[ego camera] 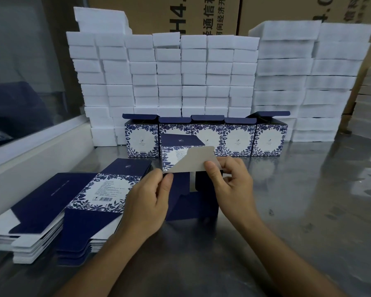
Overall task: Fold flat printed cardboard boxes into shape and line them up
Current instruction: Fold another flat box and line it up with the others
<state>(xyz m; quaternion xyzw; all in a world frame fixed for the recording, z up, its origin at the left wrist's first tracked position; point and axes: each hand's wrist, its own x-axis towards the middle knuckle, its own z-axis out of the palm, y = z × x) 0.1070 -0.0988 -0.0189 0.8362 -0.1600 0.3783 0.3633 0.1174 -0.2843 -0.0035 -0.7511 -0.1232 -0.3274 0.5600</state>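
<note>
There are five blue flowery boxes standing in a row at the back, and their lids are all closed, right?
Not quite. The head view does show five blue flowery boxes standing in a row at the back, in front of the white foam blocks, but their lids are open: each dark blue top flap sticks up. Both hands, left and right, hold the box being folded.

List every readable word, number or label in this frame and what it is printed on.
"H4." and "通信": left brown corrugated carton at the back, text cropped.
"4.0": right brown carton, cropped.
Barcode and small print: top sheet of the flat blue-and-white floral cardboard stack, too small to read.
Logos on the folded floral boxes: unreadable.
</note>
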